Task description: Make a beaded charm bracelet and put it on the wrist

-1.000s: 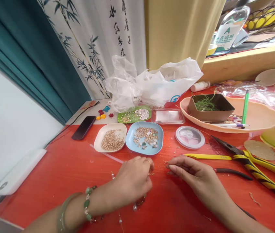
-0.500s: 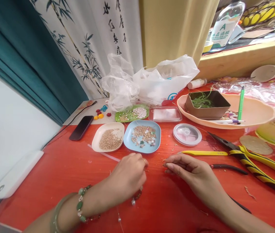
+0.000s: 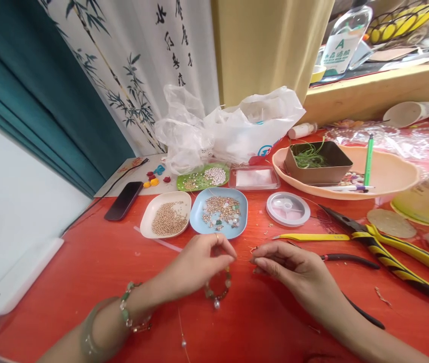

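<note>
My left hand (image 3: 199, 262) is raised a little off the red table (image 3: 85, 282), fingertips pinched on a thin clear thread; a short strand of dark beads with a pearl (image 3: 219, 292) hangs under it. My right hand (image 3: 293, 267) rests on the table just to the right, its thumb and forefinger pinched on the thread's other end. The two hands' fingertips are a few centimetres apart. Just beyond them stand a blue dish of mixed gold charms (image 3: 219, 218) and a white dish of small gold beads (image 3: 166, 220).
A green tray of pearls (image 3: 202, 177), a clear box (image 3: 254, 177), a thread spool (image 3: 288, 208), yellow tweezers (image 3: 312, 237) and yellow-black pliers (image 3: 391, 254) lie around. A peach plate (image 3: 388, 174) holds a tin. A phone (image 3: 123, 199) lies at the left, plastic bags (image 3: 237, 126) behind.
My left hand has lifted off the table and moved slightly toward the right hand, raising the beaded strand so it now hangs in view. The camera view drifted a little.
</note>
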`<state>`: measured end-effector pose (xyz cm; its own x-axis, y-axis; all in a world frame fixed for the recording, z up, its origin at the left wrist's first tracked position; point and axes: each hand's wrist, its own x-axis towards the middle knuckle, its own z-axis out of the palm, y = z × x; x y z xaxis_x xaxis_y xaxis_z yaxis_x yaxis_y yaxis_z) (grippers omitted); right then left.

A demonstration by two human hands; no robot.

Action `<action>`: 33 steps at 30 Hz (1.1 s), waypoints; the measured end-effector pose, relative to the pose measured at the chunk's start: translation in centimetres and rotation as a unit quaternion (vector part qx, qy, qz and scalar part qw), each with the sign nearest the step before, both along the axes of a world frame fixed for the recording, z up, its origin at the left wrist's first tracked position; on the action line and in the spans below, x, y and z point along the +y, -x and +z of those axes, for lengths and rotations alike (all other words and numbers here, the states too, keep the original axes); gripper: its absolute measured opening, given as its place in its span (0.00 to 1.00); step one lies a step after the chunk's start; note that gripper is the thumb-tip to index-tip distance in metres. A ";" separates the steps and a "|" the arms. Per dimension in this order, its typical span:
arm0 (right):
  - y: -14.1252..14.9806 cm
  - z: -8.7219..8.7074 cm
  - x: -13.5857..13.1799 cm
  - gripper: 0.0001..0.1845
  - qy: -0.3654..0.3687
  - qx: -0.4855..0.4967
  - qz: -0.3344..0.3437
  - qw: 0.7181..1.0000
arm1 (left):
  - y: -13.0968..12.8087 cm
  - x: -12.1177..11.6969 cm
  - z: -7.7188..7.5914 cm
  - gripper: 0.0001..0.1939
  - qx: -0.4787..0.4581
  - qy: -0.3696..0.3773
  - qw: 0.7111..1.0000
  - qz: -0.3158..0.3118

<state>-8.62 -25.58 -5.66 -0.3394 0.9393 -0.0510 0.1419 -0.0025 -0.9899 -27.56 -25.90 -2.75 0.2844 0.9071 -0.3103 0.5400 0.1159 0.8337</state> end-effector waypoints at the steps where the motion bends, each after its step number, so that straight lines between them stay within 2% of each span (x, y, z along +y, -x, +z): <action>1: 0.0 0.0 0.0 0.08 -0.001 -0.002 0.006 1.000 | -0.1 0.1 0.0 0.06 -0.043 0.034 0.998 0.019; 5: 0.1 -0.1 -0.3 0.08 0.006 0.005 0.021 1.000 | -0.5 0.1 -0.3 0.06 -0.145 0.088 0.983 0.076; 11: 0.4 -0.3 -0.5 0.05 0.030 0.033 0.033 0.998 | -0.4 -0.1 -1.1 0.08 -0.156 0.118 0.974 0.117; 23: 0.4 -0.4 -0.8 0.07 -0.020 -0.036 0.055 0.998 | -0.7 -0.1 -1.0 0.08 -0.155 0.122 0.971 0.136; 33: 0.5 -0.6 -0.7 0.05 -0.032 -0.034 0.038 0.998 | -0.7 -0.2 -0.7 0.08 -0.173 0.135 0.966 0.135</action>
<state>-9.15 -26.31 -6.22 -0.4080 0.9128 -0.0164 0.2062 0.0747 -0.9757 -26.81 -26.06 -3.47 0.1784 0.8615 -0.4753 0.1542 0.4526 0.8783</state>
